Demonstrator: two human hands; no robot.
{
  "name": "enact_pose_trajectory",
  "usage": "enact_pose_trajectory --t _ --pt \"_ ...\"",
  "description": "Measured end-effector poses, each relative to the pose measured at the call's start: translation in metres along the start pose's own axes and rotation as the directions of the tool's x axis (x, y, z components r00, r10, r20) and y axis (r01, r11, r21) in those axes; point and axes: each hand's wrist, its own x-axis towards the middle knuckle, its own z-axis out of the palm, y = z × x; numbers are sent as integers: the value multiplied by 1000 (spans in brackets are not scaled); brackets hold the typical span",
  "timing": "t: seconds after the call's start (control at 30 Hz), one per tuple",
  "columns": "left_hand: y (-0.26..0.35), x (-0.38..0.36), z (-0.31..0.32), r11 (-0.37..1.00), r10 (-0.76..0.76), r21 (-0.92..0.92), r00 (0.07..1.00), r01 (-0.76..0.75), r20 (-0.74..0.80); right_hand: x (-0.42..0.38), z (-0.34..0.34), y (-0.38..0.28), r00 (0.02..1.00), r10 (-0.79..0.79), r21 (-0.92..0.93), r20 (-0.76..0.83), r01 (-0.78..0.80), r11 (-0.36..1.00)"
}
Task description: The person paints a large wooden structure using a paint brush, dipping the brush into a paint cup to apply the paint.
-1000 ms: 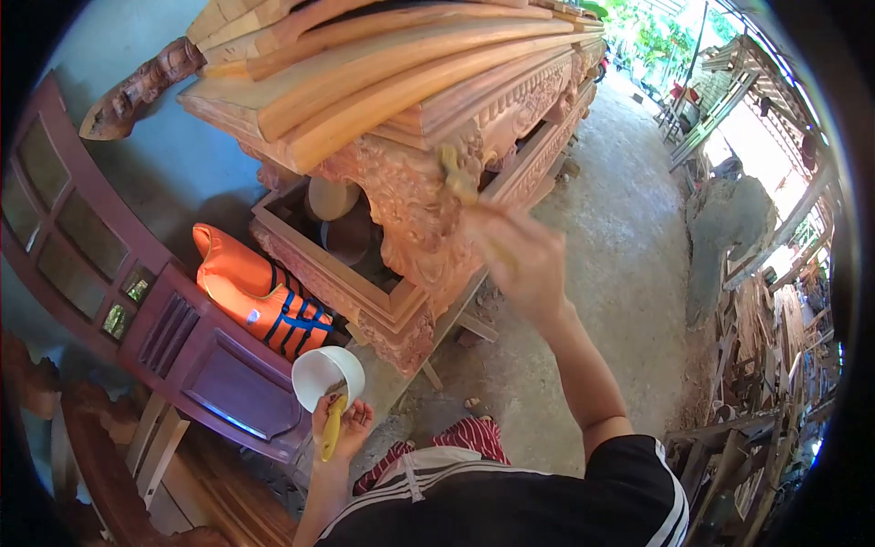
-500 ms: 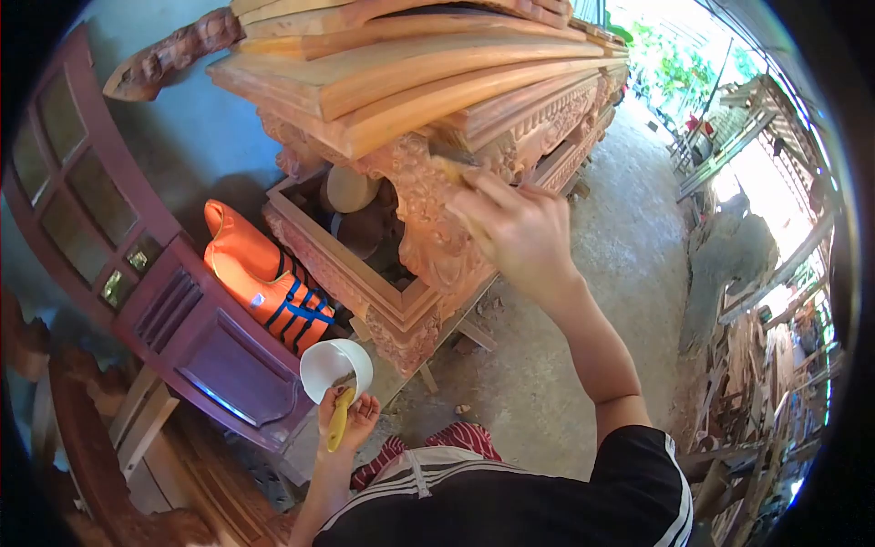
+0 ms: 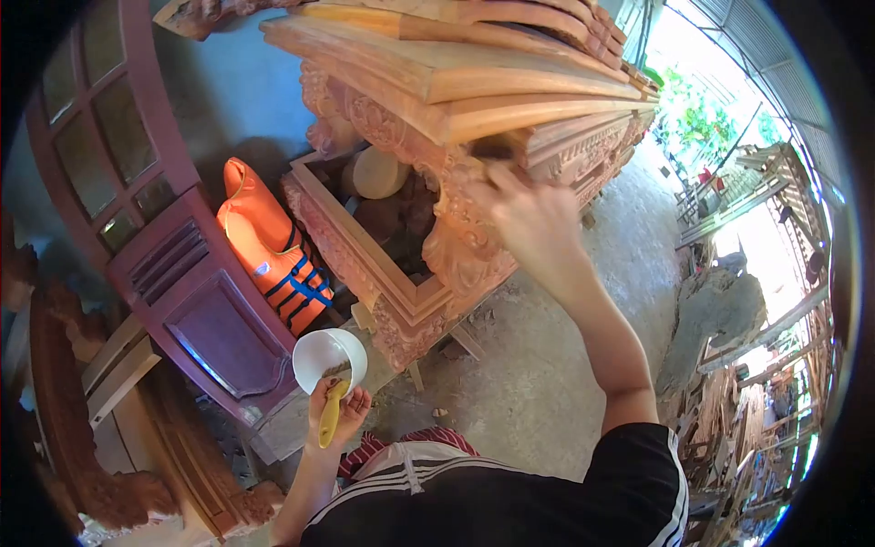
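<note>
A white bowl (image 3: 314, 354) rests in my left hand (image 3: 351, 410), whose fingers also hold a yellow-handled brush (image 3: 331, 415) against the rim; the brush's head lies inside the bowl. My right hand (image 3: 533, 214) is closed around a second brush (image 3: 499, 146), dark and blurred by motion, just under the ledge of a large carved wooden piece (image 3: 460, 232). That brush meets the carving near its upper corner. Stacked pale wood mouldings (image 3: 437, 82) form the top of the piece.
An orange life vest (image 3: 260, 223) with blue straps leans beside a purple panelled door (image 3: 223, 337) on the left. Carved brown furniture (image 3: 82, 428) stands at lower left. Wood scraps (image 3: 738, 438) and a grey slab (image 3: 715, 319) lie at right on the concrete floor.
The view has shifted, so the carved piece sits further right in the picture. My right hand has moved the brush along the carving under the ledge. My left hand still holds the bowl and yellow-handled brush.
</note>
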Motion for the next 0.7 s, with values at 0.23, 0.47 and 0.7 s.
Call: enact_pose_trajectory --t 0.23,0.47,0.7 --pt "12 2 -11 999 5 -54 1000 -6 -17 -26 -29 63 855 513 427 70 -491 759" --pt "13 3 9 998 -19 56 998 16 52 -37 -6 43 610 780 842 140 -488 230" --pt "5 6 14 996 -69 69 988 60 137 -40 -19 -2 882 454 648 -127 -273 711"
